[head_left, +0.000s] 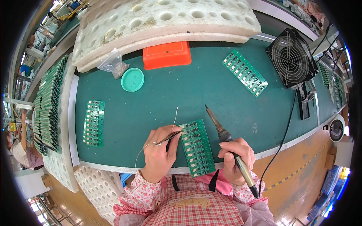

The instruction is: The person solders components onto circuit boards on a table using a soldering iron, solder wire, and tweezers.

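Ahead of both hands, the green bench top (158, 103) stretches to a red bin (166, 56); its metal front edge (109, 167) runs near the wrists; the left hand (160, 152) pinches a thin wire (176, 116) and slim dark tool (168, 138); the right hand (239, 160) grips a soldering iron (223, 132); between them lies the circuit panel (197, 147), just beside the left fingertips.

Green table (169, 92) with metal edge (298, 138); tan floor (281, 184) with striped line (296, 172); pale shelf (283, 15) upper right.
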Motion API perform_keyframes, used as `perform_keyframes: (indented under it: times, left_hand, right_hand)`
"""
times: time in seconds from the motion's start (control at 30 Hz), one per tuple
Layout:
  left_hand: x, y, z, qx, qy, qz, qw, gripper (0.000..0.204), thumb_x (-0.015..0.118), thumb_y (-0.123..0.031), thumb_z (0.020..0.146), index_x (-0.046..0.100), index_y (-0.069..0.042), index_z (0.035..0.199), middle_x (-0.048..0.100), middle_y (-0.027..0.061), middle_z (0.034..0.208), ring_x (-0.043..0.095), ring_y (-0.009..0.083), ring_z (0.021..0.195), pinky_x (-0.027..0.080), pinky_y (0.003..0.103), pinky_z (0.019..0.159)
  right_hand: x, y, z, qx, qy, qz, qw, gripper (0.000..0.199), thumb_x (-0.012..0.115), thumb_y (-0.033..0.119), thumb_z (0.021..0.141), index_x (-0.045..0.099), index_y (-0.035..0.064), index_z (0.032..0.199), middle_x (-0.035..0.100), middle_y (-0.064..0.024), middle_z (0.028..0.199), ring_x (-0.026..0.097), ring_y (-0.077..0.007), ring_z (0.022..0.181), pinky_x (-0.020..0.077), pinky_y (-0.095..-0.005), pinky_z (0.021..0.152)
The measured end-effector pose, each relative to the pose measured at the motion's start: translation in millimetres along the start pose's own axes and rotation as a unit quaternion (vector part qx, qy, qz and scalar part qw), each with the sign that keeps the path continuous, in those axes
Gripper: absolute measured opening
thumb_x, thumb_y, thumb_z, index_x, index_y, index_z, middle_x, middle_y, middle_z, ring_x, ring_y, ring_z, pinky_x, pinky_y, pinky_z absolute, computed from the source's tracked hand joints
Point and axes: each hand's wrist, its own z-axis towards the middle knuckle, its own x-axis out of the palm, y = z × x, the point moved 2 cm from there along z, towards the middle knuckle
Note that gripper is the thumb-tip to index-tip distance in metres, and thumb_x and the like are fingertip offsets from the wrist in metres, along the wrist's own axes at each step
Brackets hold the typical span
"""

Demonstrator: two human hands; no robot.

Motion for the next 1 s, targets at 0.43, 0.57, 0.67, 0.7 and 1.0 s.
perform_keyframes:
  times: [0.43, 0.57, 0.67, 0.7, 1.0]
  left_hand:
    - [1, 0, 0, -0.004, -0.004, -0.001, 1.000, 0.013, 0.070, 0.006, 0.083, 0.069, 0.002, 0.096, 0.072, 0.0122, 0.098, 0.069, 0.0294, 0.087, 0.054, 0.035, 0.077]
    - [1, -1, 0, -0.002, -0.004, 0.005, 1.000, 0.013, 0.070, 0.006, 0.083, 0.069, 0.002, 0.096, 0.072, 0.0120, 0.098, 0.069, 0.0293, 0.086, 0.054, 0.035, 0.076]
    - [1, -1, 0, -0.005, -0.002, 0.005, 1.000, 0.013, 0.070, 0.006, 0.083, 0.069, 0.002, 0.096, 0.072, 0.0117, 0.098, 0.068, 0.0293, 0.085, 0.053, 0.036, 0.076]
    - [0, -1, 0, -0.005, -0.002, 0.005, 1.000, 0.013, 0.070, 0.006, 0.083, 0.069, 0.002, 0.096, 0.072, 0.0117, 0.098, 0.068, 0.0293, 0.085, 0.053, 0.036, 0.076]
    - [1, -1, -1, -0.003, 0.001, 0.003, 1.000, 0.015, 0.070, 0.006, 0.083, 0.069, 0.001, 0.097, 0.072, 0.0114, 0.098, 0.067, 0.0293, 0.084, 0.053, 0.036, 0.075]
  right_hand:
    - [18, -2, 11, 0.161, -0.015, 0.233, 0.959, 0.017, 0.056, 0.009, 0.100, 0.057, -0.0018, 0.113, 0.069, -0.0098, 0.077, 0.066, -0.0145, 0.067, 0.0528, -0.0272, 0.064]
    - [20, -7, 13, 0.126, -0.010, 0.245, 0.961, 0.017, 0.055, 0.009, 0.100, 0.057, -0.0021, 0.113, 0.069, -0.0098, 0.077, 0.066, -0.0139, 0.068, 0.0536, -0.0271, 0.065]
    - [21, -8, 13, 0.122, -0.011, 0.247, 0.961, 0.017, 0.055, 0.009, 0.100, 0.057, -0.0024, 0.113, 0.070, -0.0102, 0.077, 0.066, -0.0140, 0.069, 0.0536, -0.0274, 0.065]
    - [22, -8, 14, 0.118, -0.011, 0.249, 0.961, 0.017, 0.055, 0.009, 0.100, 0.057, -0.0024, 0.112, 0.070, -0.0103, 0.078, 0.067, -0.0142, 0.069, 0.0536, -0.0273, 0.065]
    - [21, -9, 13, 0.106, -0.011, 0.258, 0.960, 0.016, 0.055, 0.007, 0.099, 0.058, -0.0029, 0.111, 0.069, -0.0108, 0.077, 0.067, -0.0149, 0.069, 0.0535, -0.0278, 0.064]
